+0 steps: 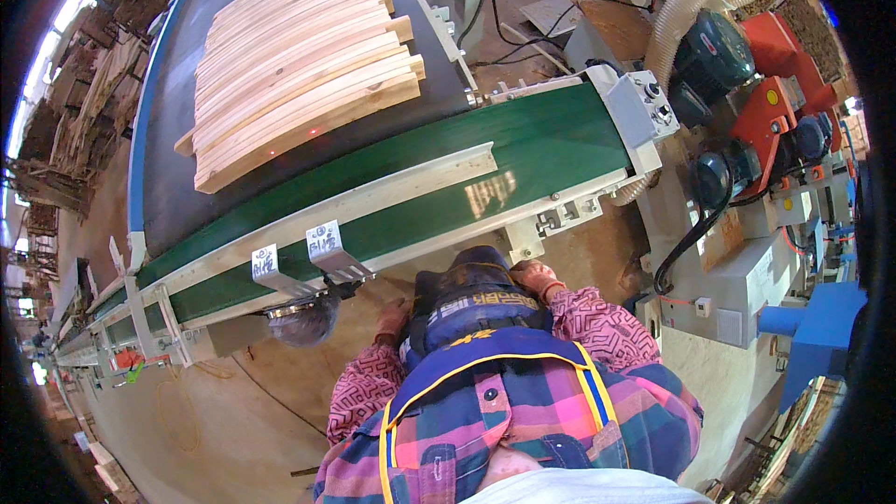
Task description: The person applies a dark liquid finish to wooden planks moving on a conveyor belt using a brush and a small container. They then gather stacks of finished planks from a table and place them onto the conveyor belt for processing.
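Note:
Both of my hands are down at my waist, at the two sides of the dark blue apron (481, 303). My left hand (393, 319) is by the apron's left edge, its fingers mostly hidden. My right hand (536, 277) rests against the apron's right edge; its knuckles look bent, but the fingertips are out of sight. No object shows in either hand. Ahead, a row of pale wooden strips (299, 65) lies side by side on a black conveyor belt (373, 131). A narrower green belt (551, 135) crosses in front of it, with a metal guide rail (392, 191) along it.
Two bent metal brackets (336, 250) and a plastic-wrapped round part (303, 319) stick out from the near side of the conveyor. A grey control box (642, 105) sits at its right end. Motors (714, 56), an orange machine frame (758, 121) and a ribbed hose (686, 9) stand to the right.

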A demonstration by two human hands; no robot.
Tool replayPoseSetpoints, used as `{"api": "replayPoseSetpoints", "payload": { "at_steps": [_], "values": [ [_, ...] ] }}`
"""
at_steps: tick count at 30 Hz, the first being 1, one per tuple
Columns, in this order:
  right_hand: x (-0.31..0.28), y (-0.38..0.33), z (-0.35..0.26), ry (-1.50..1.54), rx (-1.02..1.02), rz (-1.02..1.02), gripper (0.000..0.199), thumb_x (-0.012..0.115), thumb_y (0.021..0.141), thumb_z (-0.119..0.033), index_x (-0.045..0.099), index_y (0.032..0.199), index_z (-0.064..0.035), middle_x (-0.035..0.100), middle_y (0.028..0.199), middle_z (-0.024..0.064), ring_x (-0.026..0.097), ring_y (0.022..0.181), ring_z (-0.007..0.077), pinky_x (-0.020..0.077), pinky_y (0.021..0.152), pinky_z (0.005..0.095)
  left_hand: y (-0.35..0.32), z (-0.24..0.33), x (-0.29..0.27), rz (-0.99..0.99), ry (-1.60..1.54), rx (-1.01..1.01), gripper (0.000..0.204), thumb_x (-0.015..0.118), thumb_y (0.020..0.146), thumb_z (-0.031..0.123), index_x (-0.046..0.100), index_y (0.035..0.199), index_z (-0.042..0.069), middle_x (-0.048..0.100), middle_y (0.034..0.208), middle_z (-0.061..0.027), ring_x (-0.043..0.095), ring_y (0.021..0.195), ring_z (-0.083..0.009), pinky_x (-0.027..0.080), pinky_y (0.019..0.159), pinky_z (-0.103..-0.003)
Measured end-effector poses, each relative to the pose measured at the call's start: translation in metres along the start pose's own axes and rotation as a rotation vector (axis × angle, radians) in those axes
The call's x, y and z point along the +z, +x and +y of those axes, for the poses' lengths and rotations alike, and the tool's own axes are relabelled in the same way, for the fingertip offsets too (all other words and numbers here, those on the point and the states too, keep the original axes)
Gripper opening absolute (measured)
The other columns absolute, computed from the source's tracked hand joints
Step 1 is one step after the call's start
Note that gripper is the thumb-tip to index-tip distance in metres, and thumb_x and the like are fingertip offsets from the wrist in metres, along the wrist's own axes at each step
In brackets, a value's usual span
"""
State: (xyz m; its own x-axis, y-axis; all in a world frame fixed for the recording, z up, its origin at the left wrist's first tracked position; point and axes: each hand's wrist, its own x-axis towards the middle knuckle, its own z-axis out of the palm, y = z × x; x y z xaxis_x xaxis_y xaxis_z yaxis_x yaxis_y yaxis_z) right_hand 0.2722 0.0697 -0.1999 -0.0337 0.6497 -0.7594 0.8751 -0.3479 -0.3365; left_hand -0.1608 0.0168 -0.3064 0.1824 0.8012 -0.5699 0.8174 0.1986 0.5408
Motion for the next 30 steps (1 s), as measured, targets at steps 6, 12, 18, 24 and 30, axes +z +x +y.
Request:
{"api": "replayPoseSetpoints", "payload": {
  "at_steps": [6, 12, 18, 24, 30],
  "values": [
    [-0.014, -0.022, -0.017, 0.025, 0.065, 0.028, 0.048, 0.051, 0.091, -0.052, 0.074, 0.117, -0.0183, 0.068, 0.125, 0.0140, 0.063, 0.118, 0.0354, 0.0492, 0.101, 0.0454, -0.006, -0.005, 0.007, 0.111, -0.007, 0.034, 0.051, 0.055, 0.093, 0.048, 0.069, 0.120, 0.006, 0.066, 0.123, -0.0235, 0.061, 0.116, -0.0417, 0.048, 0.097, -0.045],
    [-0.021, -0.024, -0.020, 0.003, 0.023, 0.028, 0.045, 0.050, 0.091, -0.047, 0.075, 0.114, -0.0171, 0.069, 0.122, 0.0133, 0.064, 0.117, 0.0349, 0.0499, 0.100, 0.0451, -0.026, 0.064, -0.032, 0.018, -0.176, -0.228, 0.053, 0.053, 0.094, 0.050, 0.066, 0.125, 0.008, 0.064, 0.129, -0.0220, 0.059, 0.120, -0.0402, 0.047, 0.099, -0.045],
    [-0.012, -0.014, -0.012, -0.033, 0.020, 0.012, 0.046, 0.050, 0.091, -0.049, 0.073, 0.119, -0.0201, 0.068, 0.127, 0.0115, 0.063, 0.120, 0.0329, 0.0488, 0.102, 0.0439, -0.017, 0.038, -0.019, -0.001, -0.124, -0.189, 0.053, 0.054, 0.094, 0.051, 0.066, 0.126, 0.011, 0.063, 0.129, -0.0217, 0.059, 0.121, -0.0402, 0.047, 0.099, -0.046],
    [-0.025, -0.022, -0.020, -0.028, 0.028, -0.024, 0.047, 0.050, 0.092, -0.052, 0.073, 0.121, -0.0231, 0.066, 0.131, 0.0099, 0.060, 0.124, 0.0314, 0.0482, 0.104, 0.0440, -0.017, 0.034, -0.009, 0.061, 0.025, -0.015, 0.038, 0.047, 0.103, 0.037, 0.069, 0.118, 0.010, 0.066, 0.120, -0.0200, 0.064, 0.109, -0.0412, 0.052, 0.093, -0.047],
    [-0.022, -0.021, -0.016, -0.012, -0.014, -0.033, 0.045, 0.051, 0.093, -0.051, 0.072, 0.123, -0.0248, 0.065, 0.134, 0.0083, 0.060, 0.124, 0.0310, 0.0480, 0.105, 0.0440, -0.007, 0.016, 0.002, 0.041, 0.095, -0.071, 0.040, 0.046, 0.103, 0.039, 0.068, 0.124, 0.014, 0.064, 0.126, -0.0189, 0.062, 0.115, -0.0395, 0.051, 0.097, -0.046]
  ]
}}
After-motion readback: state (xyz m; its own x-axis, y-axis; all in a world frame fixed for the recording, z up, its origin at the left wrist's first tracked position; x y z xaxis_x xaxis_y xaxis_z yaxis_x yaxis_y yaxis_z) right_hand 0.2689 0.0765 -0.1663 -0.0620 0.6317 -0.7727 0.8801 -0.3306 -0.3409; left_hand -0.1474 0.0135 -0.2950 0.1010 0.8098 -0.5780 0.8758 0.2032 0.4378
